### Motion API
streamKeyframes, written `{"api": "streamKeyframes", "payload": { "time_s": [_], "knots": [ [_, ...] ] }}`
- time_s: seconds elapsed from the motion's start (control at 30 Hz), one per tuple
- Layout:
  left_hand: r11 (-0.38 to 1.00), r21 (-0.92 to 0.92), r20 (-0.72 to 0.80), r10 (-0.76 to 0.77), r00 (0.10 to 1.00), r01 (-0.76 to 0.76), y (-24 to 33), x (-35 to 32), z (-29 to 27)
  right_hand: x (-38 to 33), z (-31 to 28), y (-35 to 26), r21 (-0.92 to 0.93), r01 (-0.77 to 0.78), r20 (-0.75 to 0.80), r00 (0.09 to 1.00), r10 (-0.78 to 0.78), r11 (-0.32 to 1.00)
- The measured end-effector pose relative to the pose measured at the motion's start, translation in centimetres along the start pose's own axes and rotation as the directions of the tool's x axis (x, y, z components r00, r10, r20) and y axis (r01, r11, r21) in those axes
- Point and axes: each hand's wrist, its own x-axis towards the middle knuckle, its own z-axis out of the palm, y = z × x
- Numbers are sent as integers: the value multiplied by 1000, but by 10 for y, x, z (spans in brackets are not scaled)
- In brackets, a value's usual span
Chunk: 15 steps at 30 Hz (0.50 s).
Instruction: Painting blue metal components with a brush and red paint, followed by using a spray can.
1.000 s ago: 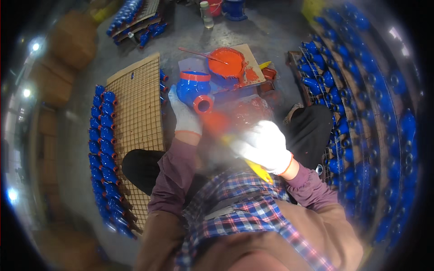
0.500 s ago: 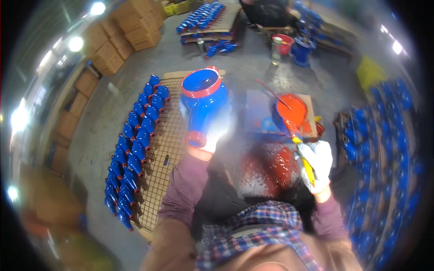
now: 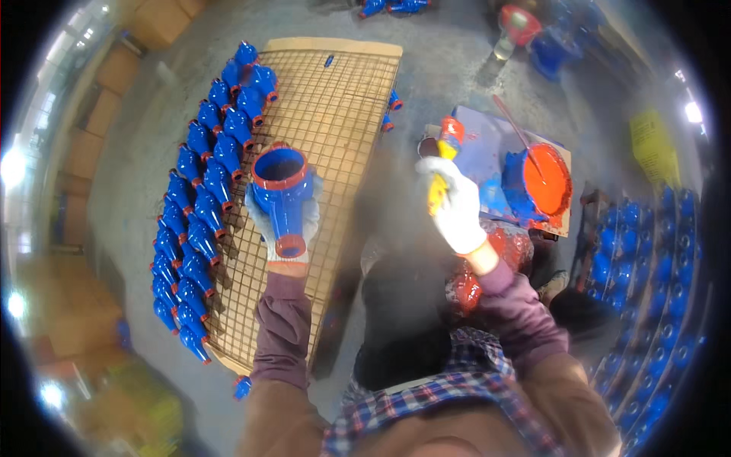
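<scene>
My left hand [image 3: 311, 218], in a pale glove, is wrapped round a glossy blue pipe fitting [image 3: 283, 204]. The fitting has red rims at its wide open top and narrow lower end, and is held over the wire-mesh board [image 3: 324, 145]. My white-gloved right hand [image 3: 460, 213] grips a yellow-handled paintbrush [image 3: 449, 141], its red-coated head pointing up and away. To the right of that hand stands a bucket [image 3: 519, 186] of bright orange-red paint [image 3: 554, 185], with a thin stick [image 3: 512, 122] leaning in it.
Rows of blue fittings [image 3: 215, 183] with red ends line the board's left side. The bucket rests on a paint-stained board [image 3: 487, 156]. Red-splattered surfaces [image 3: 509, 245] lie below it. More blue parts [image 3: 624, 259] fill a rack at right. A red container [image 3: 519, 24] stands at the back.
My left hand has carried the fitting left, over the mesh board. The brush has moved left, away from the bucket, and its head now points up. The view has shifted too.
</scene>
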Motion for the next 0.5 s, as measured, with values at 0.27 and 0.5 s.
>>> {"api": "streamKeyframes", "payload": {
  "time_s": [0.27, 0.5],
  "knots": [
    [913, 407, -374, 184, 909, -17, 24, 46, -73, 81, 174, 179, -358, -211, -271, 956, 114, 910],
    [804, 587, -436, 218, 873, 93, 51, 97, -101, 138, 236, 271, -501, -228, -331, 942, 58, 835]
  ]
}}
